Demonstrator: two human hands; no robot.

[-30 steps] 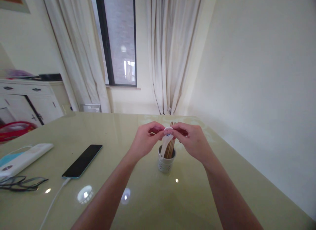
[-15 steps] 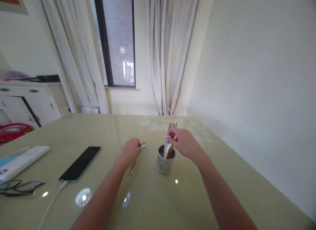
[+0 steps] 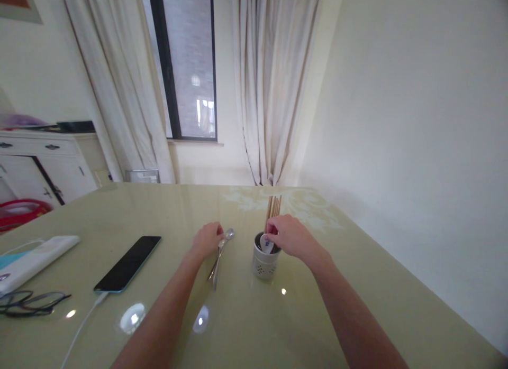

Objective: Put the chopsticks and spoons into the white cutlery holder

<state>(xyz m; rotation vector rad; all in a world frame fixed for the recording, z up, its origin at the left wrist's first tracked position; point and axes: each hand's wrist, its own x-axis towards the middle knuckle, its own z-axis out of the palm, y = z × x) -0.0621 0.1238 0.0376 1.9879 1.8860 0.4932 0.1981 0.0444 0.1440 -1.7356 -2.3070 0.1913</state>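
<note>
My left hand (image 3: 207, 239) is closed, its fingertips at the upper part of the metal spoons (image 3: 217, 262). A shiny spoon bowl shows just right of the fingers, and two thin handles slant down toward me over the tabletop. With my right hand (image 3: 291, 234) I pinch a white ceramic spoon (image 3: 266, 244) that has a small blue mark. That spoon sits low in a pale utensil cup (image 3: 265, 267) with small holes in its side. Several wooden chopsticks (image 3: 273, 205) stand in the same cup, partly behind my right hand.
On the glossy greenish table (image 3: 317, 316), a black-screened phone (image 3: 129, 264) lies to the left with a white cable (image 3: 82, 326) plugged in. Farther left are a white power strip-like block (image 3: 43, 258) and folded glasses (image 3: 34, 303). A wall (image 3: 416, 147) runs along the right side.
My right hand and the ceramic spoon have moved down, the spoon now deeper in the cup. The chopsticks have shifted slightly left. At my left hand a second metal handle has come into view.
</note>
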